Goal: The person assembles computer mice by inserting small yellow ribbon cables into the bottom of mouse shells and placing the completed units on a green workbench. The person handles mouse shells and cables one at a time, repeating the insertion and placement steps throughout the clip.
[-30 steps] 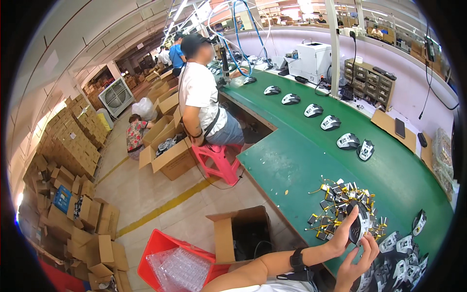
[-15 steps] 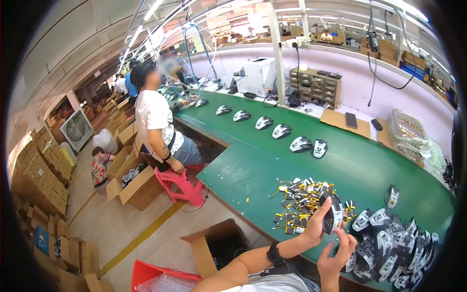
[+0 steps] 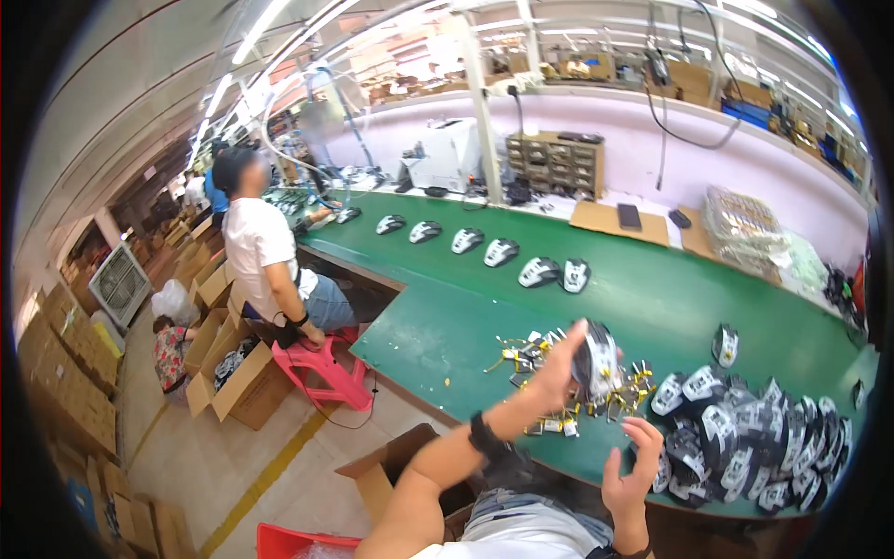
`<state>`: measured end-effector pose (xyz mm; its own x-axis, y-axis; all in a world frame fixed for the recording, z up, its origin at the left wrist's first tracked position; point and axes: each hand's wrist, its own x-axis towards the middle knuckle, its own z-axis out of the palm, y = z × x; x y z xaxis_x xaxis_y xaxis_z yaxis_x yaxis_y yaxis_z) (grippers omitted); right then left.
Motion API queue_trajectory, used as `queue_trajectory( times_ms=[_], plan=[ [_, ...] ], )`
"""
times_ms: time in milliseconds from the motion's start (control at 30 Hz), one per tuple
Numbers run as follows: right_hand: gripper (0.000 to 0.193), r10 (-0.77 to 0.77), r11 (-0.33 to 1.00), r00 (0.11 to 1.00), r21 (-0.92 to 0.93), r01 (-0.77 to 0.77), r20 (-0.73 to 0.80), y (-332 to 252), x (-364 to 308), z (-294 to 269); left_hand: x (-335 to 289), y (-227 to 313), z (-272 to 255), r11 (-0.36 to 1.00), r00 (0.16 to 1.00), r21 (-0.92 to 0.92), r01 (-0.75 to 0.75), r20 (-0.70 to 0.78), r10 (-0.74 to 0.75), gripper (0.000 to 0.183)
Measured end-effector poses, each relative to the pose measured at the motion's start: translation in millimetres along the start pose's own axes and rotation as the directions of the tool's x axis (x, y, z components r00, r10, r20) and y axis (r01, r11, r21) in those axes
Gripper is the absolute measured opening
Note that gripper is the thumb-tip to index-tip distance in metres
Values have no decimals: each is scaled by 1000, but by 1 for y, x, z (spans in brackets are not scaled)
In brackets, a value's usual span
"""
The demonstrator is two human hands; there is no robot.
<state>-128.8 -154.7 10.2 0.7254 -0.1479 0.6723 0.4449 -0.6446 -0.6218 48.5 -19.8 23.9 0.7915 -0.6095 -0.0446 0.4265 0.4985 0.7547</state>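
Note:
My left hand (image 3: 556, 374) is closed around a black-and-silver computer mouse shell (image 3: 597, 363), holding it up with its pale parts showing. Its edges are slightly blurred. Below and to the right, my right hand (image 3: 631, 473) has its fingers apart and curved, with nothing in them. Behind the held shell lies a loose pile of small battery packs (image 3: 636, 389) with yellow wires on the green bench (image 3: 447, 326). A large heap of similar mouse shells (image 3: 745, 433) is just right of my right hand.
Several mouse shells (image 3: 467, 240) stand in a row along the bench; one lone shell (image 3: 725, 345) sits behind the heap. A co-worker (image 3: 265, 247) is at the left by a pink stool (image 3: 326, 370). An open carton (image 3: 372, 480) is beside my left arm.
My right hand has drawn away from the mouse shell, and its fingers have spread. In my left hand the shell has turned to show more of its pale side. The view has swung right.

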Motion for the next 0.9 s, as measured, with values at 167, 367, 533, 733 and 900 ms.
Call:
queue_trajectory(
  times_ms=[167, 367, 533, 733, 900],
  plan=[
    [40, 130, 971, 961, -229, -73, 246, 27, -19, 12, 88, 53, -66, 943, 984, 326, 73, -175, -15, 29],
    [47, 230, 895, 905, -443, -53, 358, 48, -27, 32, 218, 39, -88, 799, 977, 571, 189, -188, -97, 18],
    [42, 220, 892, 909, -451, -40, 354, 50, -25, 39, 279, -9, -86, 852, 997, 519, 71, -28, -67, 32],
    [49, 263, 917, 928, -366, -156, 264, 46, -6, 46, 294, 4, -89, -355, 865, 899, 255, -47, 500, 53],
    [52, 224, 892, 924, -447, -66, 309, 50, 2, 55, 283, 18, -116, -491, 842, 695, 524, -340, 418, 94]
  ],
)
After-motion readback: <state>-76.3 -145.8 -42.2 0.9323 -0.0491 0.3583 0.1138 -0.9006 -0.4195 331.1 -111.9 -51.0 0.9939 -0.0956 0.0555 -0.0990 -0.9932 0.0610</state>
